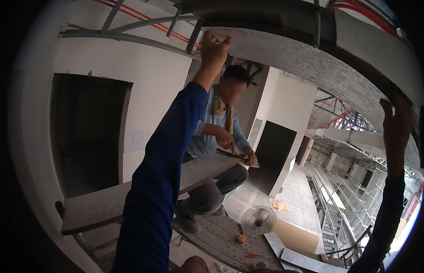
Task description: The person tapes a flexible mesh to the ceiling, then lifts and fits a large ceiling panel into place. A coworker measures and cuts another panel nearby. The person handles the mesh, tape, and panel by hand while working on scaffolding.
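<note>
Overhead runs a long panel point(289, 54) with a silvery-grey, textured underside, lying against a dark beam point(266, 17). My left hand point(215, 53) is raised to the panel's left end, with its fingers curled at the edge. Far to the right, my right hand point(398, 119) reaches up and grips the panel's edge; part of its fingers is in shadow. Between my arms a co-worker point(228, 116) in a light blue shirt crouches. This person's hands are on a dark strip and a small yellowish thing at the end of a grey plank point(148, 184).
A perforated metal platform point(216, 241) lies below, with an orange tool point(240, 238) and a round fan-like guard point(259, 219) on or beside it. Cut grey strips point(307, 260) lie at lower right. Metal framing point(130, 28) and dark doorways point(91, 132) stand behind.
</note>
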Demonstrator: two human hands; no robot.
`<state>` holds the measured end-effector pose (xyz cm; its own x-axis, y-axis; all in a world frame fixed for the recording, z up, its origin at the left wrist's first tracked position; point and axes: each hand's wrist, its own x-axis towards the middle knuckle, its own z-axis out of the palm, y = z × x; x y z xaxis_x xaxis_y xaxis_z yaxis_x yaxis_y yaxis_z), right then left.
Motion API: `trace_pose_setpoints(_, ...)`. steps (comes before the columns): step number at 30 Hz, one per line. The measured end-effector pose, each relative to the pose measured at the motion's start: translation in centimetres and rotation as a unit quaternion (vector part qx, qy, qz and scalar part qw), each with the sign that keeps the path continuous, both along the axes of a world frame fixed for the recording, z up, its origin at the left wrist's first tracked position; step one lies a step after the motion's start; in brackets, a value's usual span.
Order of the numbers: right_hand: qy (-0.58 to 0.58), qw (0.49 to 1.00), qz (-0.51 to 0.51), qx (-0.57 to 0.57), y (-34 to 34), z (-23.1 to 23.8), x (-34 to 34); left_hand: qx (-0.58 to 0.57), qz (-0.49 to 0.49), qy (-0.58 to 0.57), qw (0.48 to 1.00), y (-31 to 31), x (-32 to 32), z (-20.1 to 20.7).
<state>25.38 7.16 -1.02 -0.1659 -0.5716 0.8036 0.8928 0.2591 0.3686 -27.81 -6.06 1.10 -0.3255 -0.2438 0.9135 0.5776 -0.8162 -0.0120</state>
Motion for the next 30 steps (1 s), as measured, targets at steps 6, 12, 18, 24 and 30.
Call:
trace_pose_setpoints(6,0.015,1.0,-0.017,-0.022,-0.1,-0.2,0.0,-0.001,0.005,-0.022,1.0,-0.1,0.1,0.0)
trace_pose_setpoints(12,0.025,0.999,-0.035,-0.013,1.3,-0.3,0.7,0.002,0.005,-0.05,0.999,-0.3,0.5,-0.8)
trace_pose_setpoints(18,0.059,0.982,0.115,-0.141,8.7,-4.9,4.3,-0.067,0.142,0.044,0.987,-1.7,3.7,-7.5)
trace_pose_setpoints(24,0.008,0.901,0.356,-0.248,16.9,-12.2,0.0,-0.015,0.324,0.088,0.942,-9.2,9.1,-13.5)
trace_pose_setpoints(30,-0.06,0.823,0.479,-0.3,14.6,-15.9,-11.2,0.033,0.45,0.134,0.882,-21.4,14.2,-13.8)
